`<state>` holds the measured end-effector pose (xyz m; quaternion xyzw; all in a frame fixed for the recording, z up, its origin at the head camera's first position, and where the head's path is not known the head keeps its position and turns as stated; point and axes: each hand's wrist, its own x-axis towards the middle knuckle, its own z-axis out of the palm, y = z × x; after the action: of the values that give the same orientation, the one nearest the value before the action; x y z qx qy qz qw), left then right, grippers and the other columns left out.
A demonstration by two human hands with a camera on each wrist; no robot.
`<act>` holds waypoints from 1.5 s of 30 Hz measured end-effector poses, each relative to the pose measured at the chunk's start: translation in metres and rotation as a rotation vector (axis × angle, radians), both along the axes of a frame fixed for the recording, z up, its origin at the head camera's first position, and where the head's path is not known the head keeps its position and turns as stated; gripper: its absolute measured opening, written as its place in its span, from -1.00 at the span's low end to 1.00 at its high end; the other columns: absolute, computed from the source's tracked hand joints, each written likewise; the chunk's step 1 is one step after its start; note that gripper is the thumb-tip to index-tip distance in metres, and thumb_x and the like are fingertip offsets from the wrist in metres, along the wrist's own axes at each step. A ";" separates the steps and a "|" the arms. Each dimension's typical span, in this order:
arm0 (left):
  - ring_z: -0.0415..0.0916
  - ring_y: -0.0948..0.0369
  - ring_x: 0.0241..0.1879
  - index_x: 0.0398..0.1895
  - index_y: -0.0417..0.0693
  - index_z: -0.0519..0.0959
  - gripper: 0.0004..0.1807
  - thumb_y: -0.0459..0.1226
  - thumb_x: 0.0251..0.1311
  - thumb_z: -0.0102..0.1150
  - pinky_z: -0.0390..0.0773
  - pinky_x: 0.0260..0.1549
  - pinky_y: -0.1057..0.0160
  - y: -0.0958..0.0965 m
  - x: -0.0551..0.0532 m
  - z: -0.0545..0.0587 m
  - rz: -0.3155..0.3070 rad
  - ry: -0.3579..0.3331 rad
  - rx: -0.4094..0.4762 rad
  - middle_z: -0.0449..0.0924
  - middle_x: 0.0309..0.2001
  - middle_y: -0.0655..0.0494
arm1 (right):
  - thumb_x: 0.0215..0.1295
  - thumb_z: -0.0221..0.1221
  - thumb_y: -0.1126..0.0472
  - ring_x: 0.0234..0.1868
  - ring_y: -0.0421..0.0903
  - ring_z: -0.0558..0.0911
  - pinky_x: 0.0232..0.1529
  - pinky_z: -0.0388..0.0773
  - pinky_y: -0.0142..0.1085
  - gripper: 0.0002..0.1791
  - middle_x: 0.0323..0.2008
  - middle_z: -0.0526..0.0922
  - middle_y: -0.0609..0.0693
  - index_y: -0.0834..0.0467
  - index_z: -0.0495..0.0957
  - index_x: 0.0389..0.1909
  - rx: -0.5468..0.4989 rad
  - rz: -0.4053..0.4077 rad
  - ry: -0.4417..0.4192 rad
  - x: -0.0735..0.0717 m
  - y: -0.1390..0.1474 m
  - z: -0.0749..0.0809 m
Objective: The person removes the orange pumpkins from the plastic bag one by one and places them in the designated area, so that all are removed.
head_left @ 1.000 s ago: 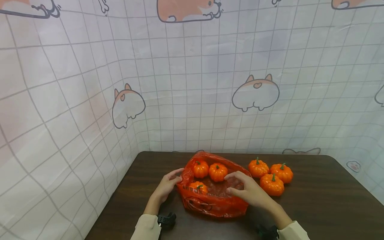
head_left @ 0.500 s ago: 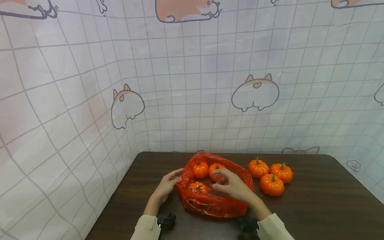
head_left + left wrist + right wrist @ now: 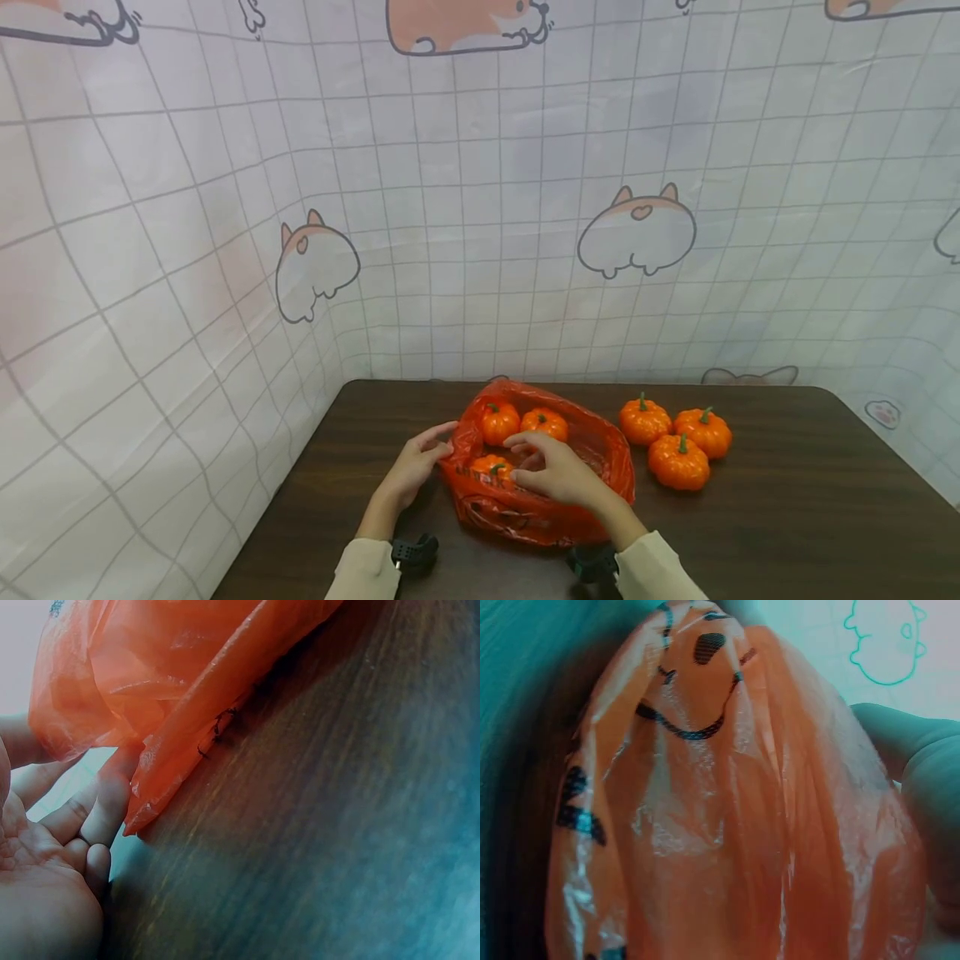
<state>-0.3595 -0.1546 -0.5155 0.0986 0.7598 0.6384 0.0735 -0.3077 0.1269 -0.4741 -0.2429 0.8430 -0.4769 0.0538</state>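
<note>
A thin red plastic bag [image 3: 525, 512] with black print lies mouth-up on the dark table. Inside it sit three small orange pumpkins: a back-left pumpkin [image 3: 499, 423], a back-right pumpkin [image 3: 545, 423] and a front-left pumpkin [image 3: 491, 467]. My left hand [image 3: 414, 468] pinches the bag's left rim, with the thumb partly hidden by plastic in the left wrist view. Over the bag's mouth, my right hand [image 3: 558, 471] has its thumb and fingers apart, just right of the front-left pumpkin; contact cannot be told. Bag film [image 3: 705, 825] fills most of the right wrist view.
Right of the bag stand three more pumpkins: one at the back [image 3: 645, 420], one at the right [image 3: 703, 432] and one in front [image 3: 678, 462]. The brown table [image 3: 787, 500] meets a white grid-patterned cloth [image 3: 480, 250] behind and at the left.
My right hand has moved left across the bag's mouth, from its right side to near the front-left pumpkin. My left hand and the pumpkins have stayed in place.
</note>
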 end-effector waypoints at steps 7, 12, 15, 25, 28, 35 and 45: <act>0.58 0.20 -0.13 0.44 -0.07 0.44 -0.50 -0.31 0.46 0.05 0.56 -0.11 0.23 0.000 0.000 0.001 -0.002 0.005 0.001 0.65 -0.07 -0.07 | 0.39 0.29 0.13 0.12 0.12 0.63 0.04 0.62 -0.01 -0.41 0.28 0.57 0.18 0.12 0.43 0.40 0.033 0.046 -0.036 -0.003 -0.001 -0.005; 0.58 0.20 -0.16 0.44 -0.08 0.44 -0.50 -0.33 0.45 0.05 0.56 -0.12 0.23 0.000 -0.001 0.000 0.001 0.004 0.003 0.66 -0.08 -0.06 | 0.40 0.28 0.19 0.22 0.18 0.58 0.16 0.58 0.06 -0.36 0.33 0.52 0.22 0.18 0.37 0.46 0.038 0.092 -0.042 -0.003 -0.002 -0.009; 0.58 0.20 -0.17 0.44 -0.09 0.44 -0.50 -0.33 0.45 0.05 0.56 -0.15 0.22 0.000 0.000 -0.001 0.004 0.003 0.003 0.66 -0.09 -0.06 | 0.40 0.28 0.18 0.26 0.20 0.56 0.19 0.56 0.09 -0.33 0.36 0.48 0.26 0.19 0.33 0.48 0.036 0.113 -0.045 -0.003 -0.002 -0.011; 0.58 0.20 -0.23 0.44 -0.09 0.44 -0.50 -0.34 0.45 0.05 0.58 -0.22 0.20 0.002 -0.001 -0.001 0.010 -0.002 0.006 0.65 -0.11 -0.05 | 0.41 0.27 0.18 0.27 0.20 0.57 0.21 0.54 0.12 -0.30 0.30 0.53 0.25 0.18 0.30 0.51 0.062 0.141 -0.049 -0.004 -0.002 -0.015; 0.58 0.20 -0.24 0.44 -0.09 0.43 -0.50 -0.34 0.45 0.05 0.59 -0.23 0.19 0.002 -0.001 -0.001 0.013 -0.007 0.005 0.65 -0.11 -0.05 | 0.42 0.27 0.17 0.30 0.21 0.55 0.25 0.51 0.14 -0.31 0.30 0.54 0.21 0.16 0.30 0.51 0.065 0.139 -0.057 -0.004 -0.002 -0.015; 0.57 0.20 -0.22 0.44 -0.08 0.43 -0.50 -0.33 0.46 0.04 0.59 -0.21 0.19 0.002 0.001 -0.001 0.020 -0.012 0.003 0.64 -0.09 -0.06 | 0.42 0.27 0.17 0.27 0.18 0.56 0.22 0.53 0.14 -0.34 0.27 0.56 0.17 0.15 0.34 0.49 0.067 0.134 -0.047 -0.004 -0.003 -0.017; 0.58 0.21 -0.23 0.44 -0.08 0.44 -0.50 -0.34 0.45 0.05 0.59 -0.22 0.20 0.002 0.000 -0.001 0.012 -0.006 0.007 0.64 -0.10 -0.06 | 0.33 0.36 0.14 0.18 0.08 0.62 0.14 0.60 0.02 -0.38 0.19 0.60 0.12 0.02 0.44 0.39 0.063 0.078 -0.016 -0.006 0.000 -0.017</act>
<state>-0.3595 -0.1522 -0.5163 0.0922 0.7578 0.6420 0.0716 -0.3135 0.1268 -0.4910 -0.2700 0.8471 -0.4495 0.0867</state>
